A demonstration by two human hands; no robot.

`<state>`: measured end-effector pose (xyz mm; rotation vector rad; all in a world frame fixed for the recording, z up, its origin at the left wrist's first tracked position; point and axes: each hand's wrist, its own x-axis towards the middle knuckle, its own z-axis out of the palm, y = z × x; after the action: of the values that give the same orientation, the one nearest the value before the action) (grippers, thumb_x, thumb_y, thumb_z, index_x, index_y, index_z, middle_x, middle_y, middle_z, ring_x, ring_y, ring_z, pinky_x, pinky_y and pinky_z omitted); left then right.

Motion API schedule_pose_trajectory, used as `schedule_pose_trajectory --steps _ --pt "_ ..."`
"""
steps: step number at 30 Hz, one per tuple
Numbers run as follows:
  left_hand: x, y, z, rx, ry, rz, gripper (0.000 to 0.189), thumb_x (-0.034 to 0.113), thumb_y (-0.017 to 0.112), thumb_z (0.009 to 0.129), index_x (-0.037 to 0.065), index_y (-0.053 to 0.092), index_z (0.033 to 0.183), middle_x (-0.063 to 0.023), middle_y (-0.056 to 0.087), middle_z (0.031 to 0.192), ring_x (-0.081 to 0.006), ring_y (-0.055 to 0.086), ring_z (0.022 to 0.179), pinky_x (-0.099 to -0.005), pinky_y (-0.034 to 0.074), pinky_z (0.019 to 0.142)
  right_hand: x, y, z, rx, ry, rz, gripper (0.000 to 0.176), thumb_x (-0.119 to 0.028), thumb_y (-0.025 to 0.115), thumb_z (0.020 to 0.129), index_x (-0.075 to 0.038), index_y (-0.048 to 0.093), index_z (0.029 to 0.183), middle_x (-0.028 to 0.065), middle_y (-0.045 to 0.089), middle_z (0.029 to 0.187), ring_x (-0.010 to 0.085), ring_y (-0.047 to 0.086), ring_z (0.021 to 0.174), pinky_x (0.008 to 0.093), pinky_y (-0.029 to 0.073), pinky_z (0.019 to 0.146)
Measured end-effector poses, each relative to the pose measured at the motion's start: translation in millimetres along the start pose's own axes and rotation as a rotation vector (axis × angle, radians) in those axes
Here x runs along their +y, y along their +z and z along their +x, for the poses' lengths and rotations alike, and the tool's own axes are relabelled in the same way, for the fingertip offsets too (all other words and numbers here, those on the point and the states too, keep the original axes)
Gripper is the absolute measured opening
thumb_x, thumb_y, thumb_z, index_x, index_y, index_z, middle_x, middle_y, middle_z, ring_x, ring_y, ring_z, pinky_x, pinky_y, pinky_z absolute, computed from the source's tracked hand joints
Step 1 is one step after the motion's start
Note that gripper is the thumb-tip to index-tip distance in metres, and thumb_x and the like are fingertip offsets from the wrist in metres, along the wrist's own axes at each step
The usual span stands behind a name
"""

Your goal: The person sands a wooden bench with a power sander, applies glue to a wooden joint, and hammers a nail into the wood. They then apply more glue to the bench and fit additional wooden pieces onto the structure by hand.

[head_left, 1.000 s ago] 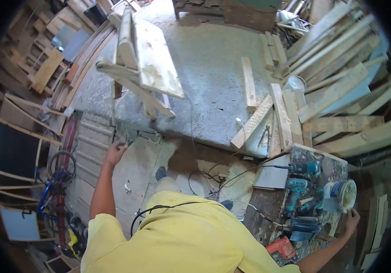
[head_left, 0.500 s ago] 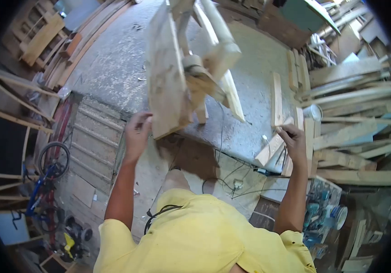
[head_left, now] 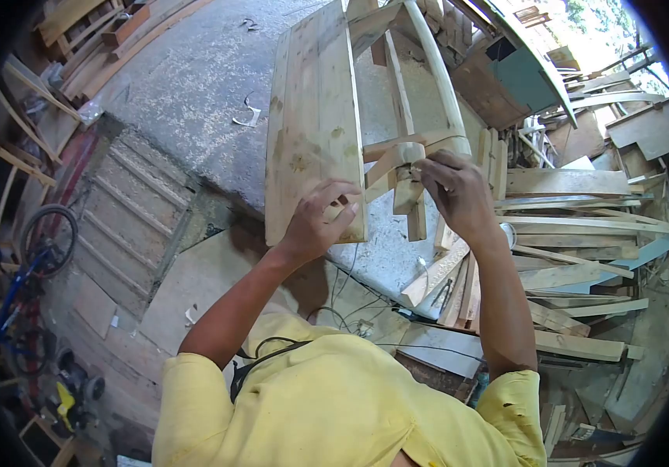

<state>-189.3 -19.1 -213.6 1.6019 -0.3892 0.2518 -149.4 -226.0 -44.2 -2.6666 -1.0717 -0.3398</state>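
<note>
- Head view, wooden frame [head_left: 396, 86]: located at upper centre, directly ahead of the yellow shirt [head_left: 334, 405], with near end close to both hands.
- Wide plank [head_left: 311, 117]: on left side of frame, pale, with darker knots and patches; near end beyond the edge of the concrete slab [head_left: 186, 101], as seen from above.
- Rounded rail [head_left: 437, 70]: on right side of frame, running roughly lengthwise, joined by crosspieces at near end.
- Left hand [head_left: 312, 226]: at near end of wide plank, fingers parted and lightly bent, thumb apart; not closed around anything. Contact with plank surface: cannot tell.
- Right hand [head_left: 459, 194]: at near end of rounded rail, fingers bent towards thumb, beside the joint. Firm grip or light touch: cannot tell.
- Right of frame: loose timber [head_left: 591, 226] in a heap; short offcuts [head_left: 437, 272] near slab edge.
- Left of frame: pale curled scrap [head_left: 250, 117] on slab; ribbed panel [head_left: 136, 206] below slab edge; blue bicycle [head_left: 14, 292] at far left, partly in shadow.
</note>
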Motion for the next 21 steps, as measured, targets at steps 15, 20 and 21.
schedule_pose_trajectory --steps 15,20,21 --pt "16.3 51.4 19.5 0.019 0.294 0.215 0.071 0.017 0.071 0.088 0.005 0.041 0.15 -0.0199 0.038 0.144 -0.0374 0.039 0.134 -0.0442 0.036 0.111 -24.2 -3.4 -4.1 -0.15 0.016 -0.298 0.038 0.001 0.063 0.081 0.0 0.067 0.118 0.016 0.064 0.107 0.0359 0.063 0.097 0.044 0.051 0.083" --pt "17.3 58.9 19.9 0.057 0.315 0.251 0.074 0.017 0.072 0.087 0.005 0.039 0.151 -0.0217 0.038 0.142 -0.0393 0.04 0.132 -0.0447 0.038 0.109 -22.6 -0.4 -3.4 -0.101 0.105 -0.255 0.031 -0.002 0.065 0.084 -0.003 0.071 0.114 0.0137 0.067 0.103 0.0334 0.066 0.092 0.0421 0.053 0.079" --pt "17.2 59.1 20.5 0.062 0.317 0.258 0.074 0.017 0.073 0.086 0.004 0.039 0.151 -0.0218 0.038 0.141 -0.0393 0.041 0.132 -0.0447 0.039 0.108 -21.0 -0.1 -2.2 -0.094 0.164 -0.205 0.028 -0.005 0.065 0.085 -0.005 0.072 0.113 0.0117 0.068 0.103 0.0312 0.067 0.091 0.041 0.053 0.078"
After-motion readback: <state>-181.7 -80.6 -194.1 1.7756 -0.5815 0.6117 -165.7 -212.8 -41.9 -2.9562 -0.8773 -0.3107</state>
